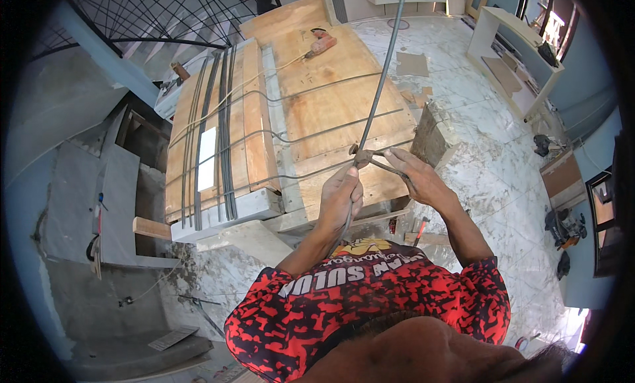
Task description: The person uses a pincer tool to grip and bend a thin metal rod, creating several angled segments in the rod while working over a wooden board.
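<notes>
My left hand (pixel 340 198) is closed round a long grey metal rod (pixel 377 95), which runs from near my shirt up past the top edge of the view. Just above that hand, a dark pliers-like tool (pixel 362 157) sits on the rod. My right hand (pixel 417 178) grips its handles, off to the right. Several bent thin rods (pixel 297 139) lie across the plywood platform (pixel 331 52) beneath, over bundles of straight dark bars (pixel 228 75) on the left.
A red power drill (pixel 322 42) with a cord lies on the platform. A concrete block (pixel 433 135) stands at its right side. A cream frame cabinet (pixel 489 26) and dark tools (pixel 562 227) are at the right, grey counters (pixel 99 184) at the left, a dark railing (pixel 145 12) upper left.
</notes>
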A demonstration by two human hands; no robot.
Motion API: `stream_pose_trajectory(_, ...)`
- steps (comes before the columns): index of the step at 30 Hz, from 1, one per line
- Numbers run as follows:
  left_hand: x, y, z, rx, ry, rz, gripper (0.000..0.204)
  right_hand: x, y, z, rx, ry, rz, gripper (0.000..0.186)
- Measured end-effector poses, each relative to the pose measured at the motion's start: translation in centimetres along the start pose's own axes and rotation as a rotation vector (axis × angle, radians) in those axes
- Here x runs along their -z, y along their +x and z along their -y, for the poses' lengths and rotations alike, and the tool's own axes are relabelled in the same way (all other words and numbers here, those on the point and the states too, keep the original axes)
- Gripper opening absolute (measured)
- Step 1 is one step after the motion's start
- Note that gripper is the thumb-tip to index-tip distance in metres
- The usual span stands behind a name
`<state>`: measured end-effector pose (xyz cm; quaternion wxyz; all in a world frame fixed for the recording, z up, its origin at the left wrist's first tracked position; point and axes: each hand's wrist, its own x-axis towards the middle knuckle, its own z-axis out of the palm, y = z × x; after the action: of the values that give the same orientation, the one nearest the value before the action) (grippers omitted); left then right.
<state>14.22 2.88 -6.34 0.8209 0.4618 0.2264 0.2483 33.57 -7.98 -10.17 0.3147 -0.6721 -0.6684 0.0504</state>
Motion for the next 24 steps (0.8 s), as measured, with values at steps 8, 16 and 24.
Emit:
stream_pose_trajectory(8,-0.2,-0.3,-0.8,0.054,0.031,-0.023,0.035,-0.1,0.4,0.6,-0.075,0.125,0.158,0.059)
stream_pose_trajectory(16,0.8,0.1,0.3,-0.018,0.108,-0.03,0.03,-0.2,0.0,0.4,0.189,-0.066,-0.033,0.076)
stream_pose_trajectory(24,0.6,0.1,0.3,0.023,0.058,0.014,0.033,-0.1,-0.8,0.2,0.022,-0.085,0.122,0.077)
